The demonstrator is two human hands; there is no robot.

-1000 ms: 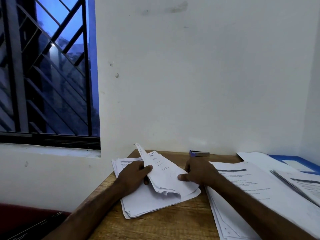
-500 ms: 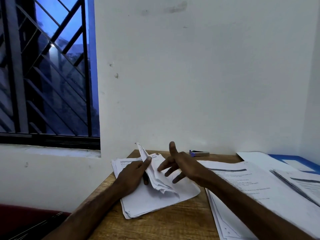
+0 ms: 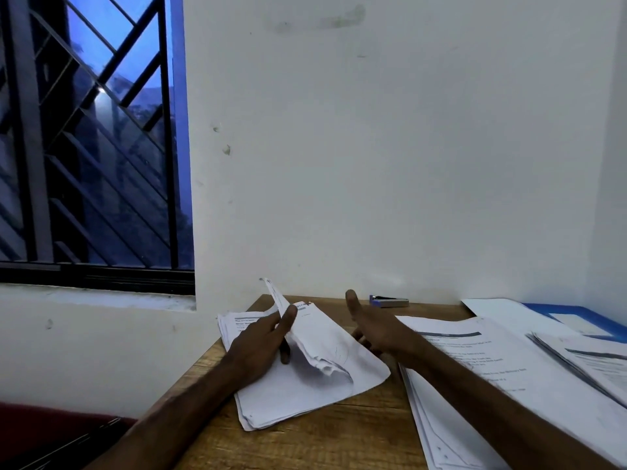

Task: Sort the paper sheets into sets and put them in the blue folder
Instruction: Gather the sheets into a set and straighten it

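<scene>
A stack of white paper sheets (image 3: 298, 391) lies on the left part of the wooden table (image 3: 356, 432). My left hand (image 3: 261, 344) pinches several curled-up sheets (image 3: 315, 344) of that stack between thumb and fingers and holds them lifted. My right hand (image 3: 376, 327) hovers just right of the lifted sheets, fingers spread, holding nothing. A second spread of printed sheets (image 3: 492, 378) lies to the right under my right forearm. The blue folder (image 3: 583, 317) lies open at the far right, partly covered by sheets.
A small blue and silver stapler (image 3: 388, 301) sits at the table's back edge by the white wall. Another pile of printed sheets (image 3: 597, 364) rests at the right edge. A barred window is at the left, a dark red seat at the lower left.
My right hand has let go of the lifted sheets, risen and opened, then drifted slightly right. My left hand keeps the sheets pinched and curled up.
</scene>
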